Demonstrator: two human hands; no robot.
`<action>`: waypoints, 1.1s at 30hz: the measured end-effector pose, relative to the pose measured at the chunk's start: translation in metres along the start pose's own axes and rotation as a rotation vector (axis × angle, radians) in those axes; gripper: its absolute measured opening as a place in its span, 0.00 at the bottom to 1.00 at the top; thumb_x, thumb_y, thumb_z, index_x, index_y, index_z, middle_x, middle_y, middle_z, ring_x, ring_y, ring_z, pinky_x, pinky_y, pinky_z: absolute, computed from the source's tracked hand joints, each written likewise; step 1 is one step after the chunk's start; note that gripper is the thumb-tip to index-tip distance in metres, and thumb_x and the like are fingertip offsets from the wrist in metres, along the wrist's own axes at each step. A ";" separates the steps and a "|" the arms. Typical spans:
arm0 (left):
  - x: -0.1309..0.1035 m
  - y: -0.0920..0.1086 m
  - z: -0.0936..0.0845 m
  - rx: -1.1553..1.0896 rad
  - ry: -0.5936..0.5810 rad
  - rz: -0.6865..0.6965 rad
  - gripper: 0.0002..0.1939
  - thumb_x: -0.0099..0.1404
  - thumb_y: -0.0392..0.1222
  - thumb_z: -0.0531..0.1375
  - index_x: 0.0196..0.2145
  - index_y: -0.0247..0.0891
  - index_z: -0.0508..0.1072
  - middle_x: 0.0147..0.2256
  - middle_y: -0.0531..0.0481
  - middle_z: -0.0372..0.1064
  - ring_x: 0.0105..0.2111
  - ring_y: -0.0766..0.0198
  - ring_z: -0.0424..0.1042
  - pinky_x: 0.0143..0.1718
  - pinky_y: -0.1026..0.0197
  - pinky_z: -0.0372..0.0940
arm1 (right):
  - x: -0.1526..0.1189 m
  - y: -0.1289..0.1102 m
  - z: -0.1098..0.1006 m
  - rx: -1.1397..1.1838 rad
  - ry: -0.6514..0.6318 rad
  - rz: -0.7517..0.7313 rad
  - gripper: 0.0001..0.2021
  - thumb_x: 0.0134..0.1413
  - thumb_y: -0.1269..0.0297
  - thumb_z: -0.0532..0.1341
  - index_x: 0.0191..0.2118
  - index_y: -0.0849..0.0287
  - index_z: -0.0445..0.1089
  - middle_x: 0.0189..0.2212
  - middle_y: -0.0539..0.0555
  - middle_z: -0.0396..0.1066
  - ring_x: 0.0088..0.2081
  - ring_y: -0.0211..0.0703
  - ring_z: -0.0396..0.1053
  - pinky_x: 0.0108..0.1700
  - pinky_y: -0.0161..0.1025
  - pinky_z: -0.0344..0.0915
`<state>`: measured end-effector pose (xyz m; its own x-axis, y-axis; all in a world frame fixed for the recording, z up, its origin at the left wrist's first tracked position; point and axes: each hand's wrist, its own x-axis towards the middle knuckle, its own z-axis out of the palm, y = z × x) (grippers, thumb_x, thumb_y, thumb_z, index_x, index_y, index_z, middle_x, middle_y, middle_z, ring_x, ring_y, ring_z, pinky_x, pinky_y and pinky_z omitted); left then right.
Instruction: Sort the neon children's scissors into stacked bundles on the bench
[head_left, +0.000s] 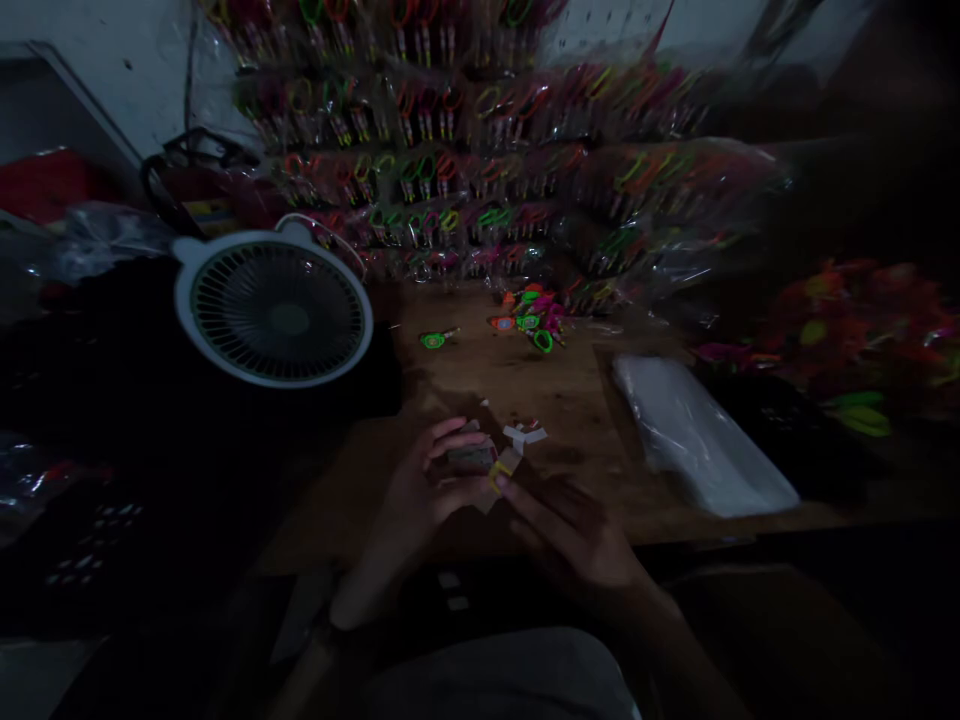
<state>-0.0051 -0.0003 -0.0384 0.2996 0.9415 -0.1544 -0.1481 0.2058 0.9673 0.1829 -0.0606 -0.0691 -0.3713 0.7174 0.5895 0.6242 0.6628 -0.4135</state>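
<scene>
One fan (274, 308), two hands (420, 490), one plastic stack (701, 435).

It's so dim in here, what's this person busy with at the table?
A person sits at a wooden table, both hands together over a small card packet. The left hand cups it and the right hand pinches its yellowish corner; the exact grip is hard to see. Small white paper scraps lie just beyond. A few loose colourful-handled small scissors sit farther back, a round white fan to the left, a stack of clear plastic bags to the right.
</scene>
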 end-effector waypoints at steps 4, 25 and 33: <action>-0.010 0.012 0.004 -0.004 -0.112 0.004 0.31 0.49 0.32 0.68 0.50 0.41 0.62 0.48 0.47 0.67 0.34 0.68 0.73 0.38 0.63 0.68 | -0.003 0.001 -0.009 -0.301 0.024 -0.214 0.30 0.57 0.74 0.57 0.64 0.59 0.50 0.28 0.52 0.69 0.33 0.40 0.66 0.42 0.42 0.64; -0.041 0.018 0.012 -0.140 -0.119 -0.070 0.30 0.48 0.32 0.69 0.48 0.43 0.66 0.48 0.47 0.69 0.34 0.66 0.75 0.36 0.66 0.69 | 0.003 -0.026 -0.023 -0.430 0.235 -0.333 0.20 0.56 0.75 0.60 0.55 0.66 0.64 0.28 0.51 0.74 0.29 0.37 0.70 0.40 0.42 0.65; -0.043 0.015 0.012 -0.177 -0.143 -0.083 0.30 0.48 0.31 0.69 0.48 0.43 0.66 0.49 0.47 0.68 0.35 0.65 0.75 0.36 0.65 0.69 | 0.005 -0.034 -0.031 -0.414 0.126 -0.258 0.18 0.58 0.73 0.58 0.55 0.64 0.63 0.29 0.51 0.76 0.32 0.36 0.71 0.41 0.42 0.65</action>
<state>-0.0089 -0.0414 -0.0151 0.4460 0.8746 -0.1903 -0.2765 0.3368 0.9000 0.1812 -0.0869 -0.0304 -0.4794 0.4929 0.7261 0.7528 0.6563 0.0515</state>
